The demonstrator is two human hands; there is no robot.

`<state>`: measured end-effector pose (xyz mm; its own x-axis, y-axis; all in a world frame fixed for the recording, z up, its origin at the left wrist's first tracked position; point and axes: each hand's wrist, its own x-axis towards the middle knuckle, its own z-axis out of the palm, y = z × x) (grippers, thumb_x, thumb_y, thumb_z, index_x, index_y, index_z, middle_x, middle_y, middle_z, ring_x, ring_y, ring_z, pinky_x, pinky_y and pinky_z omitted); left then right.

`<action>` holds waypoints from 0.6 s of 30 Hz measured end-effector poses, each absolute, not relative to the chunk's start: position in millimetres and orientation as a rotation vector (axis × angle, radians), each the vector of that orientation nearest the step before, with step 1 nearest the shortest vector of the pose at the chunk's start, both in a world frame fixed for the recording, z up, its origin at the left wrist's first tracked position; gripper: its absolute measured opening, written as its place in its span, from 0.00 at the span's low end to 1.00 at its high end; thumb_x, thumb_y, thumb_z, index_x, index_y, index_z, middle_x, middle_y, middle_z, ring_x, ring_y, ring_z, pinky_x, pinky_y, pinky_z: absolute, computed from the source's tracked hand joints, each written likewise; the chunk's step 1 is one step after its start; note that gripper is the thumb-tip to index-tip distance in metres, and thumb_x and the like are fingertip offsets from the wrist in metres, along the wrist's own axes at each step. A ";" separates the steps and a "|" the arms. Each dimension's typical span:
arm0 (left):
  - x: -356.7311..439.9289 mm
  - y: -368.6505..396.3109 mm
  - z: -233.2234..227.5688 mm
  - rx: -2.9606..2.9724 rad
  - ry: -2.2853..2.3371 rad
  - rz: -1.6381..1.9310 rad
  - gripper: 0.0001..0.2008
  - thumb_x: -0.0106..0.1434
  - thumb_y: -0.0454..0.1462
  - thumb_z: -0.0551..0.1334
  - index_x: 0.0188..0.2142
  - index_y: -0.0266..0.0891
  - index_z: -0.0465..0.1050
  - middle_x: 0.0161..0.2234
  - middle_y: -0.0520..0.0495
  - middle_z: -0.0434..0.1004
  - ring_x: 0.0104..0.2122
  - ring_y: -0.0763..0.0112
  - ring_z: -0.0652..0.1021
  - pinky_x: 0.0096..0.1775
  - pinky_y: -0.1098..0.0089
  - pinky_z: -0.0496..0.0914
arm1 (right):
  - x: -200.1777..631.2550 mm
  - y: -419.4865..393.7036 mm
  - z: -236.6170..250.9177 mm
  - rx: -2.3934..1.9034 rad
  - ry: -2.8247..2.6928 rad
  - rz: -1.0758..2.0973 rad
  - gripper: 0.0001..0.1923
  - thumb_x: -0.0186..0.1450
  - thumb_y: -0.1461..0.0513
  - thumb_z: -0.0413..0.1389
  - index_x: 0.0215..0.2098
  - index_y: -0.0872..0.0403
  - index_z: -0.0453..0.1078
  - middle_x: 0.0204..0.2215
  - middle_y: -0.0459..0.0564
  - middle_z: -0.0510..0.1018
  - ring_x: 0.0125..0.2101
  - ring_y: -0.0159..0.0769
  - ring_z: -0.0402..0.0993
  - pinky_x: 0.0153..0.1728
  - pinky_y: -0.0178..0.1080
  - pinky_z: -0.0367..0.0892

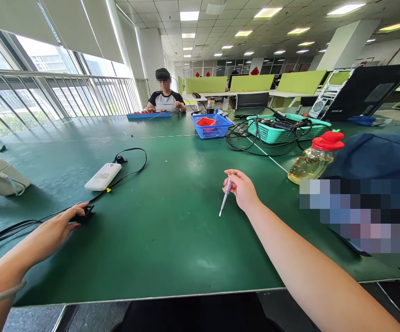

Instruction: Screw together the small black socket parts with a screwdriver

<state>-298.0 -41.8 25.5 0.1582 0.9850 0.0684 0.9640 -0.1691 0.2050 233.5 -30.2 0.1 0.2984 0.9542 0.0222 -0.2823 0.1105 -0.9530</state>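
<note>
Slim clear-handled screwdriver (225,197) held above the green desk (172,240).
Right hand (243,189) is closed around its upper end, tip pointing down; left hand (56,226) rests fingers-together on a black plug (85,214).

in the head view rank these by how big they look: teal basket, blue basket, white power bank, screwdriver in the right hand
1. teal basket, though it sits farther back
2. blue basket
3. white power bank, close to the blue basket in looks; unsure
4. screwdriver held in the right hand
</note>
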 end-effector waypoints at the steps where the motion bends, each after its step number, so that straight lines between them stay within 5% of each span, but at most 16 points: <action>1: -295.7 -43.4 27.6 2.297 1.958 0.274 0.18 0.56 0.49 0.52 0.43 0.44 0.66 0.64 0.42 0.69 0.53 0.56 0.78 0.56 0.63 0.69 | 233.4 -30.4 0.3 -1.070 -0.807 1.073 0.18 0.50 0.52 0.67 0.34 0.51 0.73 0.19 0.42 0.73 0.22 0.31 0.69 0.27 0.38 0.72; 9: -282.5 -51.7 27.5 2.178 2.186 0.214 0.18 0.60 0.54 0.51 0.39 0.45 0.60 0.65 0.43 0.67 0.49 0.55 0.79 0.52 0.61 0.70 | 232.6 -31.3 1.2 -1.065 -0.806 1.076 0.18 0.49 0.53 0.67 0.34 0.51 0.73 0.19 0.42 0.73 0.21 0.30 0.68 0.27 0.38 0.72; 15: -278.3 -57.9 22.4 2.094 2.273 0.308 0.34 0.64 0.53 0.50 0.64 0.40 0.55 0.62 0.38 0.71 0.54 0.51 0.78 0.54 0.57 0.70 | 232.5 -30.4 0.9 -1.061 -0.833 1.078 0.17 0.50 0.52 0.67 0.34 0.51 0.72 0.19 0.42 0.73 0.21 0.31 0.69 0.27 0.38 0.72; 18: -275.1 -59.9 26.6 2.077 2.306 0.167 0.36 0.65 0.54 0.48 0.68 0.39 0.55 0.57 0.38 0.76 0.51 0.50 0.80 0.51 0.57 0.71 | 232.1 -30.3 0.9 -1.060 -0.834 1.081 0.18 0.50 0.52 0.67 0.34 0.51 0.73 0.19 0.42 0.73 0.21 0.31 0.69 0.27 0.38 0.72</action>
<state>-275.1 -59.9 26.6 -0.1060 0.9933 0.0468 0.9896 0.1008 0.1021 232.1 -30.3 0.9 0.2782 0.9600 0.0328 -0.2750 0.1123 -0.9548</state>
